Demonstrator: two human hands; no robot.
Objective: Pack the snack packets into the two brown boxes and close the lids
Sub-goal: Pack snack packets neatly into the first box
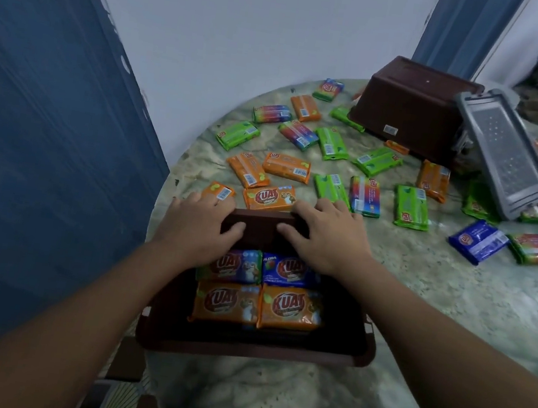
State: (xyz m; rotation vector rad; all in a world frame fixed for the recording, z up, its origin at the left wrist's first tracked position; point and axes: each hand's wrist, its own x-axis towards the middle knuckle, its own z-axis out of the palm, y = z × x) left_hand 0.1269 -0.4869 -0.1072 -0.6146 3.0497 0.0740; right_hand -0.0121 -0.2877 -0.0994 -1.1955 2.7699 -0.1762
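Near box: The near box (252,348) sits on the table (420,294) at 6 o'clock, right in front of me, open on top.
Packets inside: I see four packets in it. Two orange packets (258,306) lie side by side in the near row. A green one and a blue one lie in the far row.
Left hand: My left hand (200,225) grips the far wall of the box, fingers curled over the rim, thumb on the inside.
Right hand: My right hand (323,235) grips the same far wall, just beside the left. The two hands are close but not touching.
Far box: The far box (412,106) is at 1 o'clock, upside down, with a grey lid (505,157) leaning on it.
Loose packets: Many loose packets (286,166) lie from 11 o'clock to 3 o'clock, pointing every which way.
Which way it points: The near box's long side runs from 9 to 3 o'clock. The packets inside run the same way, labels up.
Doing it well: I think the step is setting the box straight. I should hold both hands even, so it does not tip and the rows stay neat. Then I add more packets flat, in the same way.
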